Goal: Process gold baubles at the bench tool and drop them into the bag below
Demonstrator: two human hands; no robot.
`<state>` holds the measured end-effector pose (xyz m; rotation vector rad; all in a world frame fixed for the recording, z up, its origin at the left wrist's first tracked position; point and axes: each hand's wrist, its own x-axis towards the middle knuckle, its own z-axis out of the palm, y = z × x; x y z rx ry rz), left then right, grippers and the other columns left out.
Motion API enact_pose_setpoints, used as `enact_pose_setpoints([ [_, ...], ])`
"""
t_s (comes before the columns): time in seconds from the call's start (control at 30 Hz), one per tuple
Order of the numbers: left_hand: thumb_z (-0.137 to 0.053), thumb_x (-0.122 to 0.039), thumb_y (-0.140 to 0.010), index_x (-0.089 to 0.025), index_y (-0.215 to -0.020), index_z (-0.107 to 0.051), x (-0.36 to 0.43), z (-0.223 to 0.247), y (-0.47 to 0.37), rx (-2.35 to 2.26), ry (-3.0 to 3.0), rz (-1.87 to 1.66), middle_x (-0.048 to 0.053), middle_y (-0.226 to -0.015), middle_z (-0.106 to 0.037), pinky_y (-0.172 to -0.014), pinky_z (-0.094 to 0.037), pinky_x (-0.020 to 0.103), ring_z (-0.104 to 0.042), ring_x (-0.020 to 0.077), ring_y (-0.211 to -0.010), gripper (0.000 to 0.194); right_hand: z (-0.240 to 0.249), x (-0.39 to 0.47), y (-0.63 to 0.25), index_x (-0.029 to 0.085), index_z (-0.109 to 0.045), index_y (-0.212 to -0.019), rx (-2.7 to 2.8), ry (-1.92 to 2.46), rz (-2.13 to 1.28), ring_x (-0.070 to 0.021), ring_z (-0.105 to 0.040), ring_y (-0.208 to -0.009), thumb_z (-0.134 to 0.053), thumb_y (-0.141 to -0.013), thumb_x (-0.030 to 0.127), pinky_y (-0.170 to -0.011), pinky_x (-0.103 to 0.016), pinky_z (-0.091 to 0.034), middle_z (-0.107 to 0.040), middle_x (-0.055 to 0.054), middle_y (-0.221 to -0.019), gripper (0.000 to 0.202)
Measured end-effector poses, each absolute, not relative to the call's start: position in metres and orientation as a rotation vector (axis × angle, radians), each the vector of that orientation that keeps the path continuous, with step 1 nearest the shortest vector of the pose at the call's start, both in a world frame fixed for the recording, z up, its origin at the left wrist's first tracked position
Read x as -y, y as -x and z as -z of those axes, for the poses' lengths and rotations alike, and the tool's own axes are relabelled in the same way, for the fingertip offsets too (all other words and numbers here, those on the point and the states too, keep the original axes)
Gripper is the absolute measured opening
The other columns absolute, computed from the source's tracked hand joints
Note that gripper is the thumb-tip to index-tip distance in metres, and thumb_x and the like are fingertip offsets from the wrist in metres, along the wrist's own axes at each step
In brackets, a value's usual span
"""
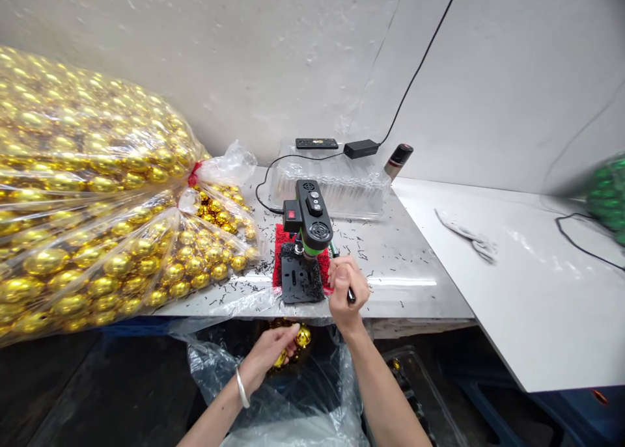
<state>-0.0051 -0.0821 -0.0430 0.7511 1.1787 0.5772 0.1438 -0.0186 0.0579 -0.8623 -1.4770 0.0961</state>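
Observation:
My right hand [347, 289] is wrapped round the black-tipped lever handle [351, 296] of a small bench drill press [315, 218]. The press has a black and green head with a red switch, over a black slotted base plate [303, 283] strewn with dark shavings. My left hand [276, 348], with a white bangle at the wrist, is closed on shiny gold balls below the table's front edge. One gold ball [303, 336] shows at its fingertips, and another is partly hidden under the fingers. Beneath that hand hangs an open clear plastic bag [303, 418].
Large clear bags of gold balls [97, 226] fill the left side. Behind the press stand a clear plastic box [332, 190], a power adapter [361, 149] with a cable, and a can [398, 161]. A white board [512, 291] lies at right, with a green bundle beyond.

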Motion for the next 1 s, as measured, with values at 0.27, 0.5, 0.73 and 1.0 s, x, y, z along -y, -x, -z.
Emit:
enact_pose_setpoints([
  [0.27, -0.062, 0.002, -0.073, -0.010, -0.086, -0.067, 0.092, 0.006, 0.019, -0.882, 0.031, -0.794, 0.009, -0.088, -0.069, -0.083, -0.054, 0.026, -0.068, 0.0184, -0.090, 0.018, -0.056, 0.020, -0.144, 0.020, -0.041, -0.060, 1.481, 0.877, -0.106, -0.0124, -0.050, -0.063, -0.037, -0.090, 0.011, -0.055, -0.027, -0.038, -0.048, 0.000, -0.063, 0.031],
  [0.5, -0.073, -0.041, -0.074, -0.014, -0.103, -0.068, 0.030, -0.006, 0.005, -0.997, -0.498, -1.045, 0.006, -0.093, -0.070, -0.057, -0.046, 0.019, -0.063, 0.0128, -0.076, 0.040, -0.054, 0.020, -0.146, 0.020, -0.042, -0.063, 1.520, 0.858, -0.088, -0.0123, -0.051, -0.066, -0.038, -0.089, 0.008, -0.056, -0.026, -0.039, -0.048, 0.000, -0.064, 0.029],
  [0.73, -0.074, -0.042, -0.067, -0.017, -0.106, -0.067, -0.015, 0.017, -0.011, -1.228, -0.980, -1.175, 0.006, -0.098, -0.071, -0.079, -0.046, 0.029, -0.062, 0.0180, -0.086, 0.047, -0.054, 0.022, -0.147, 0.020, -0.042, -0.065, 1.568, 0.873, -0.094, -0.0115, -0.049, -0.064, -0.037, -0.088, 0.006, -0.055, -0.026, -0.038, -0.047, 0.000, -0.064, 0.028],
  [1.0, -0.063, -0.039, -0.081, -0.021, -0.112, -0.067, -0.012, 0.034, -0.014, -1.565, -1.731, -1.110, 0.008, -0.090, -0.069, -0.085, -0.044, 0.040, -0.060, 0.0239, -0.089, 0.036, -0.049, 0.021, -0.148, 0.020, -0.042, -0.067, 1.583, 0.832, -0.070, -0.0120, -0.049, -0.067, -0.039, -0.087, 0.004, -0.057, -0.025, -0.039, -0.045, 0.001, -0.061, 0.026],
])
